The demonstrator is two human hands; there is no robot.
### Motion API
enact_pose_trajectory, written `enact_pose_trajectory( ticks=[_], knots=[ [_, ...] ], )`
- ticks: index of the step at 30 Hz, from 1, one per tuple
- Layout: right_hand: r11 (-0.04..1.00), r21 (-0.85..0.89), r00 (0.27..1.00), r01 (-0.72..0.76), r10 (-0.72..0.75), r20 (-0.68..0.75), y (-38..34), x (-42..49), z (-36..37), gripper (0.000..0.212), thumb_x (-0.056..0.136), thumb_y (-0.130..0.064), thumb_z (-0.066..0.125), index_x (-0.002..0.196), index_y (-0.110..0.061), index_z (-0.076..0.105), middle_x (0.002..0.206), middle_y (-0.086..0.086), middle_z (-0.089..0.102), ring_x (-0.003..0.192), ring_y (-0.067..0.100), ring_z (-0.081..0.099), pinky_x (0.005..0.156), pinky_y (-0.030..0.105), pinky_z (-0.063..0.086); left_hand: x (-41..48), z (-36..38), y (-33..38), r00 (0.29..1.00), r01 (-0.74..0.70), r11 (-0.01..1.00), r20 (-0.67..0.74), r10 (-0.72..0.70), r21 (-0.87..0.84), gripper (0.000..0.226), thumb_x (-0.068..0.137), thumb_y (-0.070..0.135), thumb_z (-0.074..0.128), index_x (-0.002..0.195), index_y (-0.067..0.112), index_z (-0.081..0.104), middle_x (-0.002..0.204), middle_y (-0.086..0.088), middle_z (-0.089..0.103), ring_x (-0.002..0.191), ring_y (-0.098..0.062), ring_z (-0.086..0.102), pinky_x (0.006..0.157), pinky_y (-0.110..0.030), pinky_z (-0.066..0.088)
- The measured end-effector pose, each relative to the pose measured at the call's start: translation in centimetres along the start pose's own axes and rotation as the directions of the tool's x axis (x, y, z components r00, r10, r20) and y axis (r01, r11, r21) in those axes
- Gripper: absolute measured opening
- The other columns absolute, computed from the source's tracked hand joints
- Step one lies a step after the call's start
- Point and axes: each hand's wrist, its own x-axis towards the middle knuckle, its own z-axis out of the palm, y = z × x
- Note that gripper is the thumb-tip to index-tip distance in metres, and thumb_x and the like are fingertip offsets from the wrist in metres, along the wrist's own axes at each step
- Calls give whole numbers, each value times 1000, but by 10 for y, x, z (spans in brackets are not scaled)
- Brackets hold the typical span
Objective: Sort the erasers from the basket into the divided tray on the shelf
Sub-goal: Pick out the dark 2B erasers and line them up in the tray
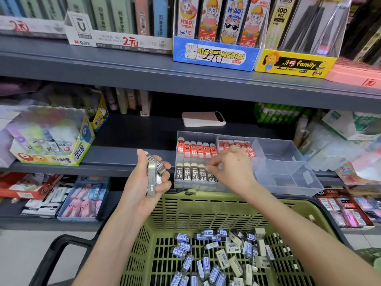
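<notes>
The right hand reaches over the near-left compartment of the divided tray. Its fingers are curled narrow, and thumb and forefinger pinch the pale top end of a 2B eraser. That eraser stands nearly upright, long axis vertical and pale end up, leaning slightly at the right end of a row of dark erasers that stand the same way, labels facing near. In the compartments behind, red erasers also stand on end in rows. The tray's right-hand compartments show only clear plastic.

The left hand, palm turned right, closes around a bundle of erasers just left of the tray. The front one runs up and down, and the others lie tilted behind it.

The tray sits on the shelf, with a pale phone lying flat farther back. Below and nearer, the green basket holds loose erasers in blue-and-white sleeves, scattered at all angles.
</notes>
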Motion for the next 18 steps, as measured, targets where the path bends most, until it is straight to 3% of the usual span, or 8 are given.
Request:
enact_pose_trajectory(
  ticks=[3,6,8,10,14,18],
  knots=[
    [993,-93,993,73,-81,-83,-7,-1,-5,18,85,-35,64,95,-24,74,88,-1,69,85,20,46,75,29,31,0,1,1,1000,-27,999,-8,28,19,47,93,53,35,84,10,52,61,-4,58,40,-8,43,28,-15,29],
    [953,243,969,182,-131,-210,-38,-7,-15,23,86,-32,62,100,-19,73,82,-2,66,82,20,51,77,31,36,-2,3,0,998,-56,996,4,56,69,48,94,53,32,85,10,51,60,-5,58,38,-9,42,28,-16,28],
    [878,414,970,242,-217,-108,-62,-11,-19,33,86,-37,58,114,-21,67,87,-5,62,87,15,47,81,24,33,-3,4,-2,998,-69,992,12,68,107,49,94,53,31,87,9,51,59,-4,57,37,-8,42,28,-16,27],
    [863,396,943,312,-332,-21,-78,-13,-17,39,86,-38,61,122,-24,61,93,-3,58,92,15,45,84,25,32,-4,4,-3,997,-71,987,-9,73,142,53,92,56,32,88,8,54,59,-5,56,38,-7,42,28,-15,28],
    [836,453,913,310,-395,105,-86,-11,-16,37,85,-32,65,119,-20,61,96,-9,52,93,9,39,83,22,33,-4,2,-2,995,-26,994,-88,36,111,57,86,61,38,94,7,53,63,-6,47,36,-8,41,26,-15,27],
    [783,564,884,262,-430,186,-78,-10,-24,27,86,-20,64,113,-19,64,92,-12,55,93,8,45,84,21,39,-5,3,1,1000,2,998,-29,-1,58,52,81,61,43,85,9,51,59,-4,46,33,-8,38,26,-15,27]
  ],
)
